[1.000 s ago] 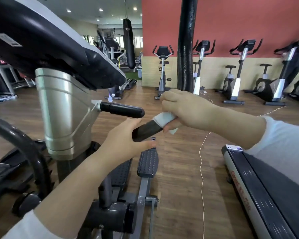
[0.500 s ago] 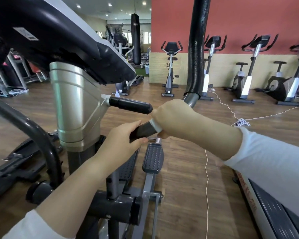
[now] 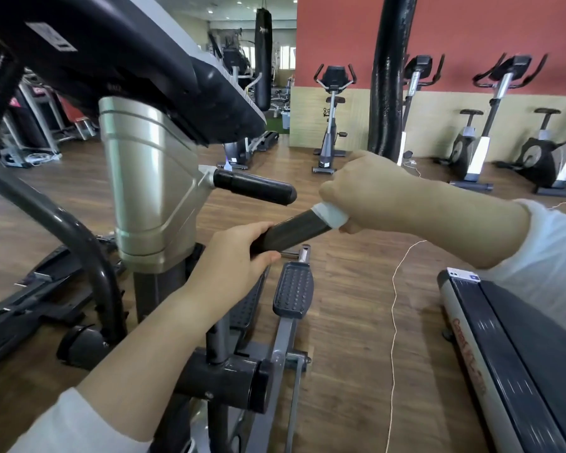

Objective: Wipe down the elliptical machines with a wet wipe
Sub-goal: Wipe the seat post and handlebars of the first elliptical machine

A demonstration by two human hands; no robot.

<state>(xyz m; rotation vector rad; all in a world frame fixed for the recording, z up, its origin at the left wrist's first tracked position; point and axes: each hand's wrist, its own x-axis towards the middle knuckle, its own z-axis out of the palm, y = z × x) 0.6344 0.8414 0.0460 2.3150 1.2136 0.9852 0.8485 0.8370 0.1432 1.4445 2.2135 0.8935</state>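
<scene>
The left hand [image 3: 232, 256] grips the lower end of the black handle [image 3: 291, 232] on the elliptical machine [image 3: 144, 178], its fingers [image 3: 257, 228] curled over the top and the thumb underneath. The right hand [image 3: 370, 191] is closed round the same handle higher up, pressing the white wipe [image 3: 329, 214] against it. Only an edge of the wipe shows. The right fingers are hidden behind the back of the hand, and the treadmill [image 3: 490, 348] is cut off.

You are standing in a gym: exercise bikes [image 3: 332, 116] line the red wall [image 3: 471, 34], a punching bag [image 3: 263, 57] hangs, a treadmill [image 3: 510, 354] sits beside you.
</scene>
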